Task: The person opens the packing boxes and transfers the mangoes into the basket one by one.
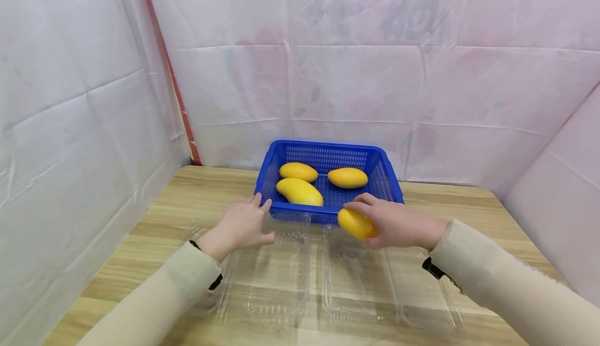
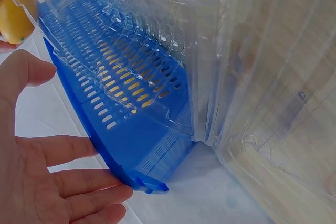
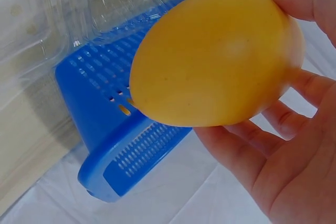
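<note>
My right hand grips a yellow mango between thumb and fingers, just in front of the blue basket's near side. Up close in the right wrist view, the mango hides part of the basket. Inside the blue basket lie three more mangoes, two on the left and one on the right. My left hand reaches to the basket's near left corner with its fingers spread and holds nothing. In the left wrist view its fingertips are right at the basket's rim.
Two clear plastic clamshell boxes lie lidded-open on the wooden table, one box on the left and another on the right. White sheeting hangs behind the table and along both sides.
</note>
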A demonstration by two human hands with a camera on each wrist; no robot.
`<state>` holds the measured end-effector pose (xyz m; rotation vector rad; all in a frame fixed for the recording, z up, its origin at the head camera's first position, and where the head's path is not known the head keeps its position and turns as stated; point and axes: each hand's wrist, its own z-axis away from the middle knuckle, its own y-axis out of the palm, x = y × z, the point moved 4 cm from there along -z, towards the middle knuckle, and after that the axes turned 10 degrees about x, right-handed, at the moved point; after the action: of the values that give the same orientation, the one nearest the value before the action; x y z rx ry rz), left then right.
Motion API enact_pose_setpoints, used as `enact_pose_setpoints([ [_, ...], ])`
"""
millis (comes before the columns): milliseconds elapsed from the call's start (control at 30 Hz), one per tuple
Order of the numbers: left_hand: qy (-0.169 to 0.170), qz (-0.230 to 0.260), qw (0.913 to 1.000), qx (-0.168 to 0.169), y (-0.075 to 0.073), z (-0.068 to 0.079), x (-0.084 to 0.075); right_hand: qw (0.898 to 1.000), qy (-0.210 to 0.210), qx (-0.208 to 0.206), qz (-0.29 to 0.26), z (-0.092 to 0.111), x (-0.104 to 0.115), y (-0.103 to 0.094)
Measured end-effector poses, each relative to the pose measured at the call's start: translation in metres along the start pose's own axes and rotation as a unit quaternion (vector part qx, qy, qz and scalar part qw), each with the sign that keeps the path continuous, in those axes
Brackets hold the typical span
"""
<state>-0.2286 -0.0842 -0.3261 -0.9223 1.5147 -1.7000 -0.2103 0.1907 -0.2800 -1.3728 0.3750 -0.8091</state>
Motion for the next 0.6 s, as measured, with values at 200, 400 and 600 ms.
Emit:
enact_pose_setpoints([
  [200,0.001,0.002,1.0,0.003,-0.002,0.001,0.0,0.999,-0.002,-0.021,0.031,0.0,-0.001,-0.007],
  [400,0.0,-0.002,1.0,0.003,-0.002,0.001,-0.001,0.999,-0.001,-0.025,0.03,-0.001,-0.004,-0.012],
  [600,-0.001,0.0,1.0,0.002,-0.002,0.002,-0.001,1.0,0.005,-0.014,0.018,0.0,-0.006,-0.015],
])
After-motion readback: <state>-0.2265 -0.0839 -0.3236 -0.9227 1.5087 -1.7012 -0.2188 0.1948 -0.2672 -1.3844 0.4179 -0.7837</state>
